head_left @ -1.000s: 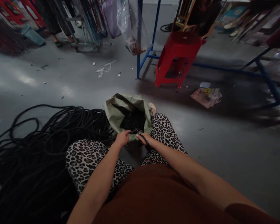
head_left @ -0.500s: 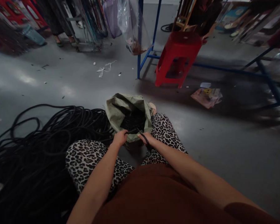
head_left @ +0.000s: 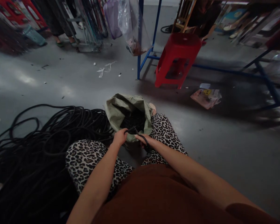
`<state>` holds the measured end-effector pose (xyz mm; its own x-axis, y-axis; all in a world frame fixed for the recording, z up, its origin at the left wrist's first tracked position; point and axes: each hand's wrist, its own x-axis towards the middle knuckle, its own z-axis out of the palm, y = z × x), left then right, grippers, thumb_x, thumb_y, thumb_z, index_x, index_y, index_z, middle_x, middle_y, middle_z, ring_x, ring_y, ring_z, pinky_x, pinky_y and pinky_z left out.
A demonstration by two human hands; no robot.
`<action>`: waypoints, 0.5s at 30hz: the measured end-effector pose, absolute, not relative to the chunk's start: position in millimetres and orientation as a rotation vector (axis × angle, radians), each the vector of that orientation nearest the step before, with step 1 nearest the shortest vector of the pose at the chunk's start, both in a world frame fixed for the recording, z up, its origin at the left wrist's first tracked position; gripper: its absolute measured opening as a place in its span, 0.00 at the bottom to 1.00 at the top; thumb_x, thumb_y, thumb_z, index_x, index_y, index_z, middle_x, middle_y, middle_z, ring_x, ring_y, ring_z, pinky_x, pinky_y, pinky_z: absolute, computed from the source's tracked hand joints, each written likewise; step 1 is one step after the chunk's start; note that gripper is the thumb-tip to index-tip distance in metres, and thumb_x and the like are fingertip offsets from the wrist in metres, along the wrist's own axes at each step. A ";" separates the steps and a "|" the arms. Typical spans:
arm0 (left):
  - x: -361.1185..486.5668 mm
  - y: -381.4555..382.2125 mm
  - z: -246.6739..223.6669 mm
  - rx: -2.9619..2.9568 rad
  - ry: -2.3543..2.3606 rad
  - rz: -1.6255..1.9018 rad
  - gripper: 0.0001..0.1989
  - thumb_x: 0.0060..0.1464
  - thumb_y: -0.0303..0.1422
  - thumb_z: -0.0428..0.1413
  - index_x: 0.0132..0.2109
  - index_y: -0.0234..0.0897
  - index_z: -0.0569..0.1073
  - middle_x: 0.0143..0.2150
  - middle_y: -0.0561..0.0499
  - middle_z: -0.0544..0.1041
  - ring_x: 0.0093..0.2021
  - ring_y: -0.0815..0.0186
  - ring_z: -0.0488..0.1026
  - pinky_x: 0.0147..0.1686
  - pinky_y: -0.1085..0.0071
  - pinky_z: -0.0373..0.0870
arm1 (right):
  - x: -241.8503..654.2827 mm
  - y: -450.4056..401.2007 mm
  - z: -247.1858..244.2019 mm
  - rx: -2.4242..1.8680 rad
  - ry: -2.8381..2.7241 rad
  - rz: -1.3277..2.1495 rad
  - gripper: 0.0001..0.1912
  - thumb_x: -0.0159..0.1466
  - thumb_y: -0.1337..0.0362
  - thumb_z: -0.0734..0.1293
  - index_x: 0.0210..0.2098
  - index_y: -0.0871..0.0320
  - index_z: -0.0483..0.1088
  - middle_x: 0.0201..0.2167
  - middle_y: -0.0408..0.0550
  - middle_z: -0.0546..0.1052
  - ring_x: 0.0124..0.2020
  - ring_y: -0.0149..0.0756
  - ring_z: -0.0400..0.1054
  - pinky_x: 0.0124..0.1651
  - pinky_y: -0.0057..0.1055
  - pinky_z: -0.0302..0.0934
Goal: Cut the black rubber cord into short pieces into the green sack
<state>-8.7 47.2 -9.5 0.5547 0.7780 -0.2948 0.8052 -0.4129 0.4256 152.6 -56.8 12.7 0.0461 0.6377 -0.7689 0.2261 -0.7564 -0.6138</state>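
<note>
A green woven sack (head_left: 113, 113) stands between my knees, its mouth rolled open over many small dark pieces (head_left: 133, 121). At the sack's near rim my left hand (head_left: 120, 137) pinches a black cord (head_left: 129, 129) whose end reaches over the opening. My right hand (head_left: 143, 140) is closed on black-handled scissors (head_left: 145, 141), their blades pointing up and left by the cord end. A large heap of black cord (head_left: 60, 124) lies on the floor on the left, against my left knee.
A red plastic stool (head_left: 178, 59) stands beyond the sack beside a blue metal frame (head_left: 139, 65) with hanging plastic bags (head_left: 133, 28). A printed bag (head_left: 206, 97) lies on the floor at right. A person's legs (head_left: 58, 21) show at upper left.
The scissors in my right hand have shifted slightly left and up, and their blades now show above the rim. My left hand has moved up a little with the cord.
</note>
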 end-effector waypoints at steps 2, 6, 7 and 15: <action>-6.8 45.8 -7.8 2.273 1.247 -0.061 0.17 0.54 0.32 0.48 0.50 0.39 0.70 0.49 0.48 0.74 0.49 0.63 0.70 0.50 0.69 0.64 | 152.5 -56.7 13.7 -2.001 -0.881 1.764 0.26 0.63 0.46 0.57 0.43 0.64 0.68 0.14 0.43 0.67 0.13 0.29 0.62 0.17 0.22 0.56; -3.5 42.7 -5.1 2.288 1.203 -0.062 0.17 0.54 0.32 0.48 0.50 0.37 0.70 0.49 0.47 0.74 0.49 0.63 0.69 0.51 0.69 0.63 | 152.3 -56.6 13.1 -1.993 -0.898 1.748 0.25 0.63 0.47 0.57 0.43 0.63 0.68 0.14 0.42 0.67 0.13 0.28 0.62 0.16 0.21 0.55; -2.9 42.1 -4.7 2.289 1.193 -0.067 0.17 0.54 0.32 0.48 0.50 0.37 0.70 0.49 0.47 0.74 0.50 0.63 0.69 0.51 0.69 0.63 | 152.2 -56.6 13.0 -1.991 -0.898 1.747 0.25 0.63 0.47 0.57 0.43 0.64 0.68 0.14 0.42 0.67 0.13 0.29 0.62 0.16 0.21 0.55; -1.4 40.9 -4.4 2.269 1.172 -0.118 0.17 0.54 0.32 0.49 0.51 0.38 0.70 0.50 0.48 0.73 0.50 0.64 0.69 0.51 0.70 0.62 | 150.2 -55.3 15.3 -1.999 -0.836 1.756 0.24 0.63 0.48 0.58 0.43 0.64 0.67 0.13 0.41 0.66 0.13 0.29 0.62 0.15 0.20 0.54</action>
<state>-1.4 40.9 -4.4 0.6110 0.7203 -0.3285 0.7714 -0.4485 0.4514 150.2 -55.3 15.3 0.0572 0.6336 -0.7715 0.1996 -0.7644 -0.6130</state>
